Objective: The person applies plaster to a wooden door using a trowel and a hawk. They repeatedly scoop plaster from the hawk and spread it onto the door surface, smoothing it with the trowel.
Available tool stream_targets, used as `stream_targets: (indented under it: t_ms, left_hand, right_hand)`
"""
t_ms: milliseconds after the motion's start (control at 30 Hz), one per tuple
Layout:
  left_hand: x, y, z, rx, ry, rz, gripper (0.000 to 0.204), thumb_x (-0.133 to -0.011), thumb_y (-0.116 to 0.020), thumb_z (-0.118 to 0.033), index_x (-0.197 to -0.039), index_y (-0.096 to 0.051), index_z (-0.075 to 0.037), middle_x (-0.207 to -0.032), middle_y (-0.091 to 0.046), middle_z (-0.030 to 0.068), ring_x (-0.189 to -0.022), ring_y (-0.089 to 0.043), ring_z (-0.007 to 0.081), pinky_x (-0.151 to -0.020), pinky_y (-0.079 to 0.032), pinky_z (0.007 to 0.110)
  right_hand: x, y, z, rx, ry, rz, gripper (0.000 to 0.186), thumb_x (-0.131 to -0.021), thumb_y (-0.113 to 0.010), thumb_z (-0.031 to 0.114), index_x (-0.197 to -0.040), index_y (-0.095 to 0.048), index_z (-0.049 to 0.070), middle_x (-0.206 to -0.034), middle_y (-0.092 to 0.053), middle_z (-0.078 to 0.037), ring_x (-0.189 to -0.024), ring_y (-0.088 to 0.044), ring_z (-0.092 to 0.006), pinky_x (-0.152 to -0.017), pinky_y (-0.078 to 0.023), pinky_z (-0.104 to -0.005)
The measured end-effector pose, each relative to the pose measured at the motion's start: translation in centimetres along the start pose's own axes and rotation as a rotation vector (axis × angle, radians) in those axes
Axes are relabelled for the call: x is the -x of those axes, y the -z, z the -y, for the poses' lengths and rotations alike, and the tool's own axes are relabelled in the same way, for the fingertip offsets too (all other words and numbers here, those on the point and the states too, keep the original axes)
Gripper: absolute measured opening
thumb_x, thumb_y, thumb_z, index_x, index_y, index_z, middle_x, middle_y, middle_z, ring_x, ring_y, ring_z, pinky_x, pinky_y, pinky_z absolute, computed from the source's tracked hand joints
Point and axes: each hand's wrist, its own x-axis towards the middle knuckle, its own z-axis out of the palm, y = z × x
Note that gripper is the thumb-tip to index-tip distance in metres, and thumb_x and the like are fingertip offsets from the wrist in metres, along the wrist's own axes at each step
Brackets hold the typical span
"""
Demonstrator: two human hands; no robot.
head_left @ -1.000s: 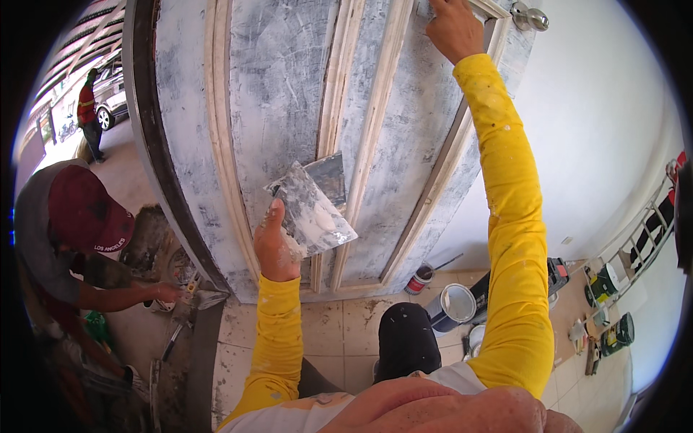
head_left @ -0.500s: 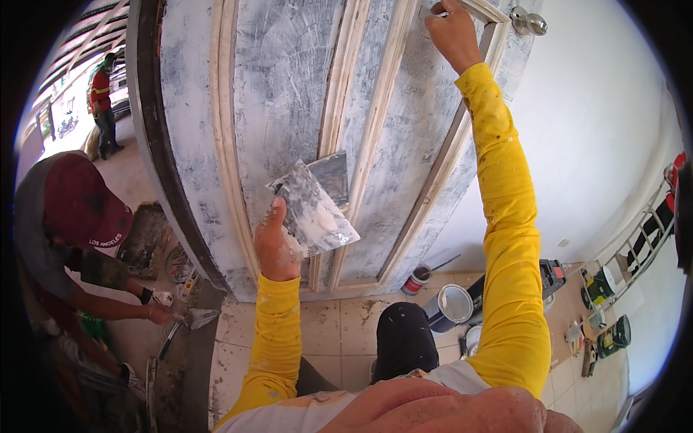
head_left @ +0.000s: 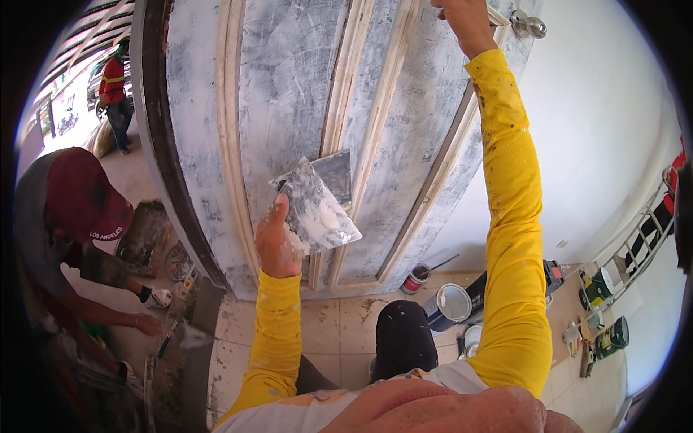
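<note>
At the far left a person in a dark red cap [head_left: 83, 198] crouches by the door frame. The left hand [head_left: 276, 242] has its fingers wrapped around a wide putty knife [head_left: 317, 206] smeared with filler, its blade held flat just before the grey-white door [head_left: 303, 86]. Higher to the right, the right hand [head_left: 465, 22] presses against the door's raised trim near the round knob [head_left: 528, 25], though whether its fingers grip anything cannot be told; paint cans [head_left: 449, 303] stand on the tiled floor below.

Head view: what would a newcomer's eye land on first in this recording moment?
First, the tall panelled door smeared with grey-white filler, filling the upper middle. Against it the left hand holds flat metal putty blades caked with filler at the centre, while the right hand, on a bright yellow sleeve, reaches the door's top edge by the round silver knob. At lower left a person in a dark red cap crouches.
</note>
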Motion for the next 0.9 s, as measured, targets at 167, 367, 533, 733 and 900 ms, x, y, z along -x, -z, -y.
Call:
stream_targets:
  t_ms: [167, 367, 533, 733, 900]
  left_hand:
    - [0.2, -0.4, -0.4, 0.104, 0.078, -0.02, 0.035, -0.094, -0.061, -0.022, -0.118, -0.061, 0.003, -0.116, -0.065, 0.0089, -0.104, -0.063, 0.019, -0.093, -0.05, 0.031]
    - [0.2, -1.1, -0.9, 0.139, 0.126, -0.046, 0.037, -0.092, -0.065, -0.021, -0.118, -0.06, 0.004, -0.116, -0.065, 0.0095, -0.103, -0.063, 0.0198, -0.093, -0.049, 0.032]
    - [0.2, -1.0, -0.8, 0.131, 0.104, -0.048, 0.037, -0.091, -0.065, -0.021, -0.119, -0.06, 0.004, -0.116, -0.065, 0.0095, -0.105, -0.063, 0.0202, -0.094, -0.049, 0.032]
    - [0.1, -1.0, -0.9, 0.143, 0.108, -0.054, 0.037, -0.092, -0.065, -0.022, -0.119, -0.06, 0.004, -0.116, -0.065, 0.0087, -0.103, -0.063, 0.0191, -0.092, -0.05, 0.031]
    - [0.0, -0.7, -0.8, 0.136, 0.11, -0.041, 0.036, -0.092, -0.064, -0.021, -0.119, -0.06, 0.003, -0.115, -0.065, 0.0083, -0.102, -0.064, 0.0189, -0.091, -0.05, 0.031]
  right_hand:
    - [-1.9, -0.9, -2.4, 0.513, 0.513, -0.132, 0.052, -0.075, -0.052, 0.009, -0.126, -0.062, 0.008, -0.108, -0.063, -0.019, -0.105, -0.057, -0.0364, -0.088, -0.048, -0.0427]
    - [-3.5, -1.0, -3.4, 0.631, 0.473, -0.014, 0.052, -0.074, -0.052, 0.009, -0.125, -0.062, 0.013, -0.117, -0.06, -0.016, -0.11, -0.053, -0.0395, -0.091, -0.046, -0.0471]
    - [-3.7, -0.1, -1.9, 0.738, 0.38, 0.073, 0.056, -0.074, -0.052, 0.008, -0.13, -0.059, 0.015, -0.113, -0.061, -0.016, -0.103, -0.057, -0.0385, -0.087, -0.048, -0.0474]
    - [-4.1, 0.6, -0.5, 0.638, 0.354, 0.13, 0.052, -0.076, -0.052, 0.007, -0.128, -0.059, 0.011, -0.11, -0.062, -0.017, -0.098, -0.059, -0.0382, -0.087, -0.049, -0.045]
    - [-5.2, 0.9, -3.4, 0.562, 0.486, 0.2, 0.045, -0.077, -0.054, 0.007, -0.122, -0.062, 0.008, -0.107, -0.064, -0.017, -0.096, -0.06, -0.0354, -0.086, -0.05, -0.0419]
